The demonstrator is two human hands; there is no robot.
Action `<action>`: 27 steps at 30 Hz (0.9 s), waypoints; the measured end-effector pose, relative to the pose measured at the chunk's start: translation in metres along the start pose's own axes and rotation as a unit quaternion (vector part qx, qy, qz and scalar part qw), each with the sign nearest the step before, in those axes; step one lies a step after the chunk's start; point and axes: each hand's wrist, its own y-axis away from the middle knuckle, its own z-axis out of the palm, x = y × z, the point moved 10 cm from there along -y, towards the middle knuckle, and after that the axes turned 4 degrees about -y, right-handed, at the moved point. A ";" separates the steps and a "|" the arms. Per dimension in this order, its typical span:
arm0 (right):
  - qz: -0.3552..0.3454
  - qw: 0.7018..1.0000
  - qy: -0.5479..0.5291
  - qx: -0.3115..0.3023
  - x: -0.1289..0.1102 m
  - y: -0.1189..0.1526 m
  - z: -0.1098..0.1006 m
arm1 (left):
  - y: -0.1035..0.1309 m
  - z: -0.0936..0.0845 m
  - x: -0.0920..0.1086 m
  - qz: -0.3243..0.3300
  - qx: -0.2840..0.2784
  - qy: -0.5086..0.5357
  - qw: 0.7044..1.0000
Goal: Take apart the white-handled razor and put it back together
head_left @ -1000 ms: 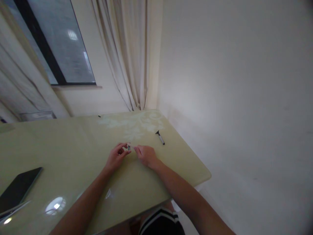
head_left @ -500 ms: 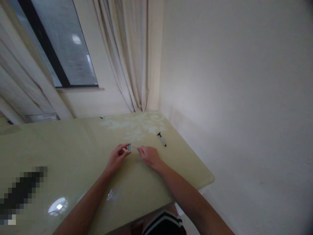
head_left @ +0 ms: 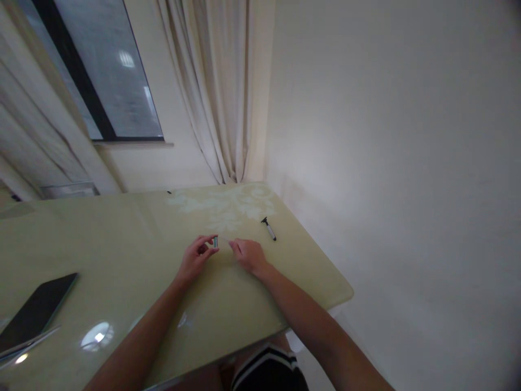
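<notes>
My left hand (head_left: 198, 256) pinches a small striped razor cartridge (head_left: 215, 242) upright between thumb and fingertips, just over the table. Facing it, my right hand (head_left: 248, 254) is closed on a thin pale stick (head_left: 224, 240), whose tip points at the cartridge. Whether the tip touches the cartridge I cannot tell, and the stick's rear end is hidden in my fist. Beyond my right hand lies a razor handle (head_left: 269, 231), grey with a black T-shaped top.
The glossy pale-green table (head_left: 122, 260) runs along a white wall (head_left: 386, 163) at right. A dark flat device (head_left: 38, 309) lies at the left. Near the far edge is a tiny black piece (head_left: 169, 192). Curtains (head_left: 211, 81) hang behind.
The view has shifted slightly. Both hands keep nearly the same pose around the cartridge and the stick. The razor handle has not moved.
</notes>
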 end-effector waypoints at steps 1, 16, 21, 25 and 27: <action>-0.010 1.000 0.000 -0.001 -0.002 0.000 0.001 | 0.000 0.000 0.000 0.000 -0.001 0.000 1.000; -0.025 1.000 0.010 0.004 -0.004 0.001 0.000 | 0.000 0.004 -0.001 0.008 -0.006 0.000 1.000; -0.024 0.999 0.026 0.016 -0.004 0.001 -0.003 | -0.001 0.002 -0.001 0.008 0.000 0.004 1.000; -0.030 0.999 0.030 0.003 -0.005 0.001 -0.002 | -0.001 0.003 0.001 0.009 -0.004 0.001 1.000; 0.003 0.999 0.030 0.012 0.002 0.000 -0.003 | -0.001 0.002 0.002 0.010 -0.003 0.000 1.000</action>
